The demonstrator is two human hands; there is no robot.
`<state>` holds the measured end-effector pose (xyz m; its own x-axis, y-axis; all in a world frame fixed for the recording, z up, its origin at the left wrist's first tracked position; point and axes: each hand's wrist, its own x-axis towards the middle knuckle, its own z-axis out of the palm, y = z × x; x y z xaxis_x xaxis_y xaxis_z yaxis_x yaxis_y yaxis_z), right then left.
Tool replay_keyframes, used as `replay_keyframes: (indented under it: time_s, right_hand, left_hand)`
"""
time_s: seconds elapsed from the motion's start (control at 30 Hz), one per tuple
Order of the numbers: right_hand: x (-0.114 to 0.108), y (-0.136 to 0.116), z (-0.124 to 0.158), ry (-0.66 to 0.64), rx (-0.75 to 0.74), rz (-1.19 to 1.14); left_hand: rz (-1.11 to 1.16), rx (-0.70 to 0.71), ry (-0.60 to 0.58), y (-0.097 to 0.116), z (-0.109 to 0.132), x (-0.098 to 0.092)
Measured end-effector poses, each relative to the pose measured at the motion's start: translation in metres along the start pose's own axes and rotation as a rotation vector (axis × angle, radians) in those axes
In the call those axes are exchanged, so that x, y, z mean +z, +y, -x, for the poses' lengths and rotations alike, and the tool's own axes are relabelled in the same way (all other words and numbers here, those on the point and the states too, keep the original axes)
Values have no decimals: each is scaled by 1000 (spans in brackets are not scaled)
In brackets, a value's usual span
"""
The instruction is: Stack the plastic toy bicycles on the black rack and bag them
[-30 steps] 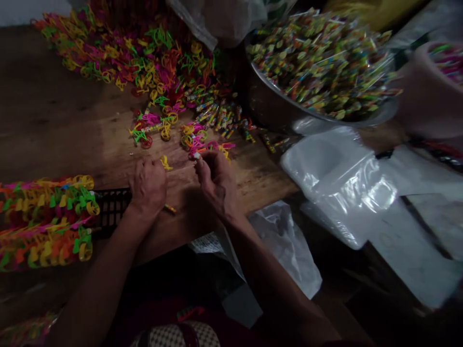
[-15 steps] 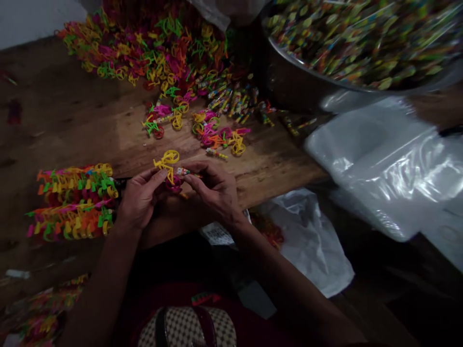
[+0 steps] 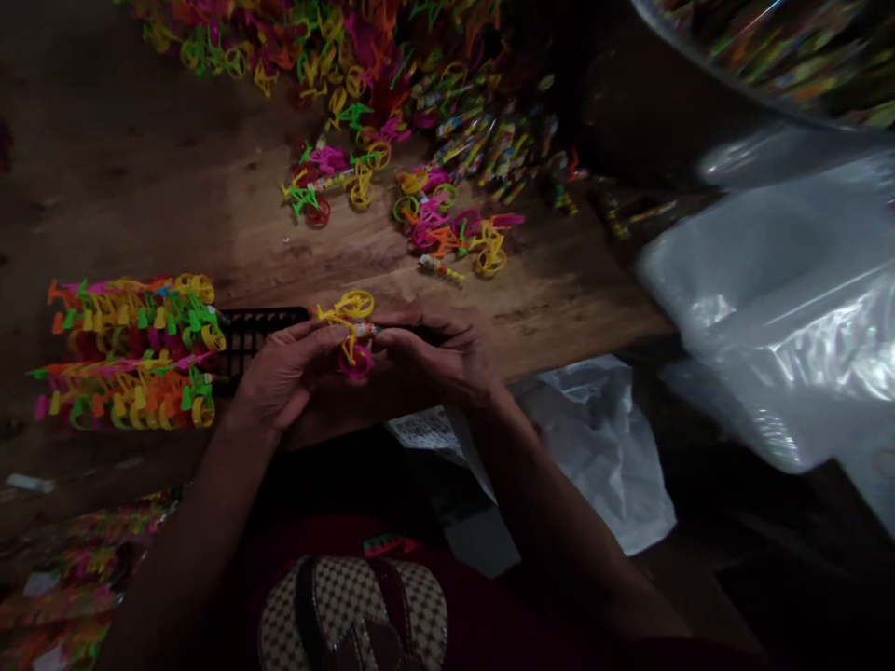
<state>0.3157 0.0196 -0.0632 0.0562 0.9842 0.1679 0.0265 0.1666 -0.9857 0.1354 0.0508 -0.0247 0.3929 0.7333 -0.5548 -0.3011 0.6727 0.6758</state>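
Observation:
My left hand point(image 3: 283, 377) pinches a small yellow plastic toy bicycle point(image 3: 354, 303) with a magenta wheel at its lower end. Closed fingers of my right hand point(image 3: 451, 354) grip a thin printed candy tube point(image 3: 364, 330), its tip against the bicycle's frame. Most of the tube is hidden by those fingers. Just left of my hands lies a black slotted rack point(image 3: 269, 321), with toy bicycles point(image 3: 132, 312) lined up in two bands on it. Beyond my hands, loose toy bicycles point(image 3: 437, 219) and a single candy tube point(image 3: 440, 271) rest on the wooden table point(image 3: 230, 242).
A big heap of colourful toy bicycles point(image 3: 308, 47) covers the table's far side, beside a pile of candy tubes point(image 3: 489, 140). At the upper right stands a large metal basin point(image 3: 650, 112). Clear plastic bags point(image 3: 783, 308) lie at the right, and a white bag point(image 3: 594, 447) hangs below the table edge.
The tube in my right hand has come up against the yellow bicycle, and my hands are closer together. The view has shifted, so more of the black rack shows.

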Motion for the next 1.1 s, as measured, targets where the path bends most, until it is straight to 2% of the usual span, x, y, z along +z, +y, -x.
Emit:
replay_keyframes:
  time_s: [0.1,0.27,0.37,0.43,0.57,0.67,0.8,1.0,1.1]
  right_hand:
    - [-5,-1,0,-14,15,52]
    - [-8,-15,3,-70,-55,235]
    - [-7,-22,9,-109,-42,338]
    - [-5,-22,15,-63,-39,341]
    - [-1,-15,25,103,-41,238]
    - [-1,-7,28,129,-36,191]
    - [2,-2,31,188,-10,166]
    - [14,-7,35,242,-123,213]
    - [14,-5,37,275,-127,198]
  left_hand:
    - [-43,47,8,-4,1,2]
    - [-89,71,90,-10,0,6]
    - [-122,143,127,-12,-3,9]
    - [-144,160,126,-12,-3,12]
    - [-95,82,75,-10,-1,18]
    - [-56,-4,29,-9,1,20]
    - [11,-52,26,-10,2,19]
    - [108,-137,-5,-19,0,18]
    - [126,-162,-9,-24,-2,20]
